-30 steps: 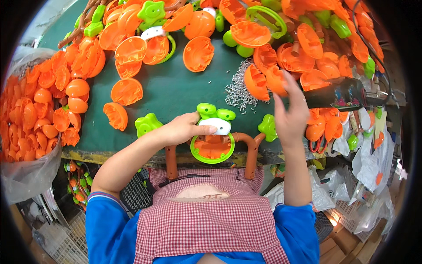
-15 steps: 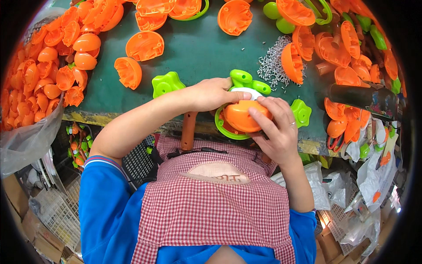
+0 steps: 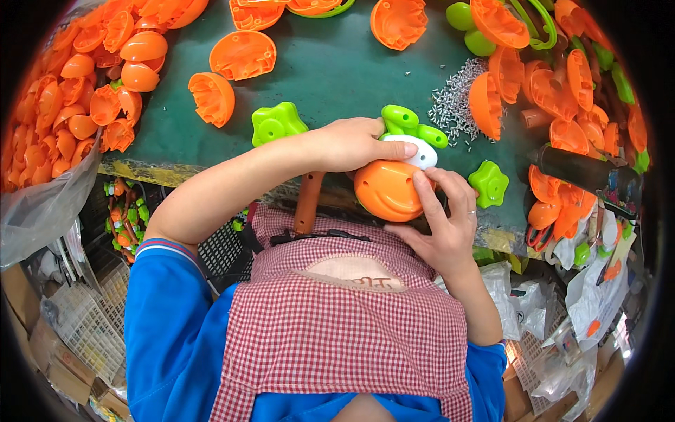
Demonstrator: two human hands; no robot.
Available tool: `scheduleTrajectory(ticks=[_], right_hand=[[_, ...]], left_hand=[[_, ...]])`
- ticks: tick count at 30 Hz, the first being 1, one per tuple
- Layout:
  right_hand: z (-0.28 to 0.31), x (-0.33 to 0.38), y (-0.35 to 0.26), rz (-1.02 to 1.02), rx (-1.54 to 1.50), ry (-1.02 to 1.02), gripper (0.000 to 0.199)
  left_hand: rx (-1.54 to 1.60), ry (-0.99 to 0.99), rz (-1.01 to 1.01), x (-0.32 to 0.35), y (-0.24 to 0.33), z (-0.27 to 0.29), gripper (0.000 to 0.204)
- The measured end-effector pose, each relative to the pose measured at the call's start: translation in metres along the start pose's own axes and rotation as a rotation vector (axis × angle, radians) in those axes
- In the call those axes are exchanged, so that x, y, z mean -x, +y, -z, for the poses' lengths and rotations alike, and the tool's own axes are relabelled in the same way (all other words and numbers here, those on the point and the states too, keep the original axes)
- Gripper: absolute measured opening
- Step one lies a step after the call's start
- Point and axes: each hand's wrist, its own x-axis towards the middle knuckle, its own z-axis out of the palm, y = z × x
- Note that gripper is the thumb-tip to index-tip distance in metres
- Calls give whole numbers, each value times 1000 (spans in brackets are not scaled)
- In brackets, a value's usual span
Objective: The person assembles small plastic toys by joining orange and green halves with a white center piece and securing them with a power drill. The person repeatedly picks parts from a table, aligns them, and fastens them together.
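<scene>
At the table's near edge I hold a partly built plastic toy between both hands. Its rounded orange shell (image 3: 387, 191) faces up, with small holes in it. Beyond the shell a white piece (image 3: 422, 152) shows, with a green lobed part (image 3: 415, 128) at its far side. My left hand (image 3: 351, 145) grips the white piece, thumb on top and the other fingers mostly hidden. Around the shell's right side curls my right hand (image 3: 450, 221), fingertips on its top edge and thumb at its lower edge.
Green star-shaped pieces (image 3: 278, 124) lie on either side of my hands. A heap of small screws (image 3: 457, 98) sits beyond, right of centre. Orange shells (image 3: 49, 119) pile up at left, others (image 3: 242, 55) lie scattered. A dark tool (image 3: 587, 171) juts in at right.
The orange shell has gone from tilted to lying flat over the green ring, which is now hidden. My right fingers have shifted to its edge. The whole view has moved slightly.
</scene>
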Motion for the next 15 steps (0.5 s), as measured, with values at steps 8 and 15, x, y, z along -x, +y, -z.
scheduleTrajectory(ticks=[8,15], right_hand=[[11,-8,-3,-58,20,-64,66],[-7,11,7,-45,-129,150,54]], left_hand=[[-96,20,-11,6,8,0,85],[-54,-80,-131,19,9,6,104]])
